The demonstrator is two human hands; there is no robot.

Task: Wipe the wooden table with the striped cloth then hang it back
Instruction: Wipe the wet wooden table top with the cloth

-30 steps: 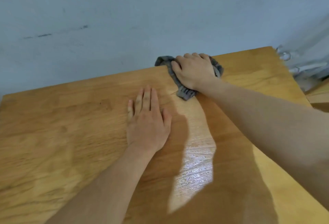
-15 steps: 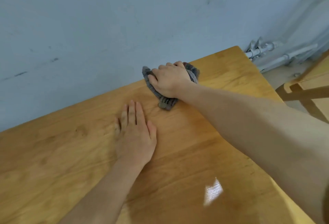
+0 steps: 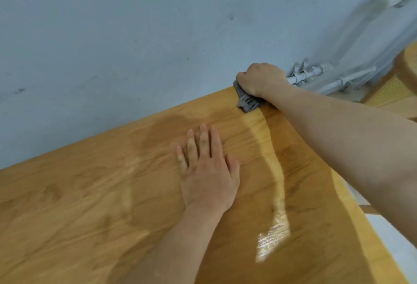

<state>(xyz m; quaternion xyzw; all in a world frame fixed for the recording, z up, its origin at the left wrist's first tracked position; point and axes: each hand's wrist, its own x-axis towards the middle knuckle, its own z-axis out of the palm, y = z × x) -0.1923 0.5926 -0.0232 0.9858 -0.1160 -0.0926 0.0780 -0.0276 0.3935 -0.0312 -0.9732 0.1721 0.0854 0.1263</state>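
The wooden table [image 3: 85, 193] fills the lower part of the view, its far edge against a pale blue wall. My right hand [image 3: 261, 79] is at the table's far right corner, closed on the bunched grey striped cloth [image 3: 247, 102] and pressing it onto the wood. Most of the cloth is hidden under that hand. My left hand [image 3: 208, 168] lies flat on the middle of the table, fingers together and extended, holding nothing.
The wall [image 3: 135, 35] stands right behind the table's far edge. White pipes with fittings [image 3: 316, 74] run along the wall base past the corner. Part of a wooden chair [image 3: 404, 85] shows at the right edge. A bright glare patch [image 3: 273, 238] lies on the tabletop.
My right hand has slid the cloth along the far edge to the table's right corner. My left hand has stayed flat in the middle. The camera has turned right.
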